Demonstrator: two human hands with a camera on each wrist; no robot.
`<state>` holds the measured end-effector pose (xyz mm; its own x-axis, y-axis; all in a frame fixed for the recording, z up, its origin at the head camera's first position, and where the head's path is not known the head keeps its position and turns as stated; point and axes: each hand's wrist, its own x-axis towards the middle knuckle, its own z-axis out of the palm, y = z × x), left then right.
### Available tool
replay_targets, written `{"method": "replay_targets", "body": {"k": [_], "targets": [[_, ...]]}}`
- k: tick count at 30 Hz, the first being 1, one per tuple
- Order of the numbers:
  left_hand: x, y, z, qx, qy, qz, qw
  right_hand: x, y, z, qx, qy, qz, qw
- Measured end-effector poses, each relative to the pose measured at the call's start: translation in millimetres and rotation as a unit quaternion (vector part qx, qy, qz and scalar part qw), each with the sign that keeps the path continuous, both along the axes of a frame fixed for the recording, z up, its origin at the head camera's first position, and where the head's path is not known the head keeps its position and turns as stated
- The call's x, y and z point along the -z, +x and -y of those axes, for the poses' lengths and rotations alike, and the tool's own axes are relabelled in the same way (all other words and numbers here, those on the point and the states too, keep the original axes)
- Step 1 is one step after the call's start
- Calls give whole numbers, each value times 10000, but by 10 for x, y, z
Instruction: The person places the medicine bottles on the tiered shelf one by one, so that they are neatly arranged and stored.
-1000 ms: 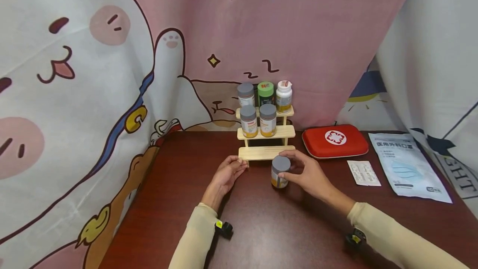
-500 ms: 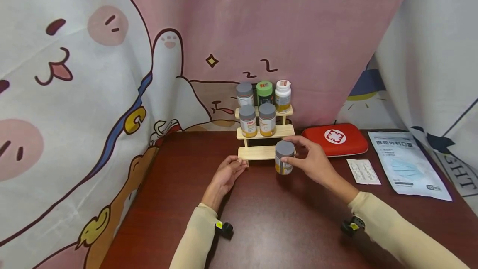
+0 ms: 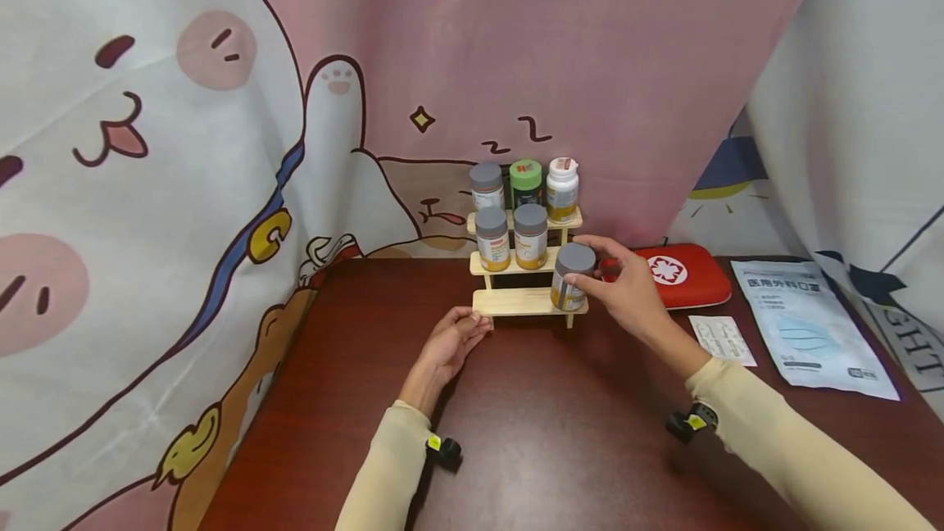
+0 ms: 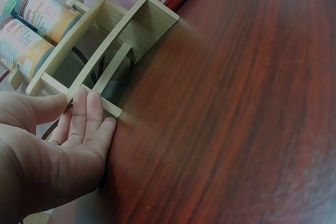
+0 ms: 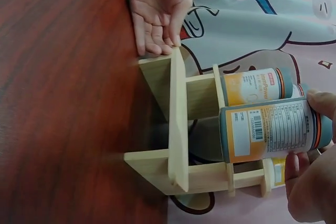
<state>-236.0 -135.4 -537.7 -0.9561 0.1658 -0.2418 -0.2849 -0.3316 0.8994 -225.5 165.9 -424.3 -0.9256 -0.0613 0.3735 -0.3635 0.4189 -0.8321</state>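
Note:
My right hand (image 3: 633, 295) grips a grey-lidded pill bottle (image 3: 568, 289) with a white and orange label, thumb and fingers around its upper part. It is held upright over the right end of the bottom step of a wooden tiered rack (image 3: 509, 301); the right wrist view shows a gap between the bottle's base (image 5: 227, 135) and that step. At the rack's front left corner, my left hand (image 3: 448, 342) pinches the step's end between thumb and fingers (image 4: 79, 114). Two similar bottles (image 3: 492, 238) stand on the middle step.
On the top step are a grey-lidded bottle (image 3: 487, 185), a green-lidded bottle (image 3: 526, 180) and a white bottle (image 3: 563, 189). Right of the rack lie a red first-aid case (image 3: 696, 277), a blister pack (image 3: 723, 340) and a mask packet (image 3: 814, 330). A printed curtain (image 3: 590, 64) hangs behind.
My right hand has carried the bottle from the table in front of the rack up and away from me, slightly rightward, to above the bottom step. The left hand has stayed at the corner.

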Motion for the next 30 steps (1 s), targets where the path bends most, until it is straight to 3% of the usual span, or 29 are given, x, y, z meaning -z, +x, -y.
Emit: {"method": "replay_targets", "body": {"k": [6, 13, 19, 30], "targets": [[9, -9, 8, 10, -39, 48, 10000, -106, -93, 26, 142, -220, -239, 9994], [10, -7, 9, 22, -126, 16, 9999, -133, -208, 44, 429, 1, -602, 9973], [-7, -15, 28, 7, -134, 34, 9999, -117, -323, 70, 581, -73, -610, 9964], [-14, -21, 12, 57, -135, 102, 9998, -58, -460, 46, 498, -473, -517, 9963]]}}
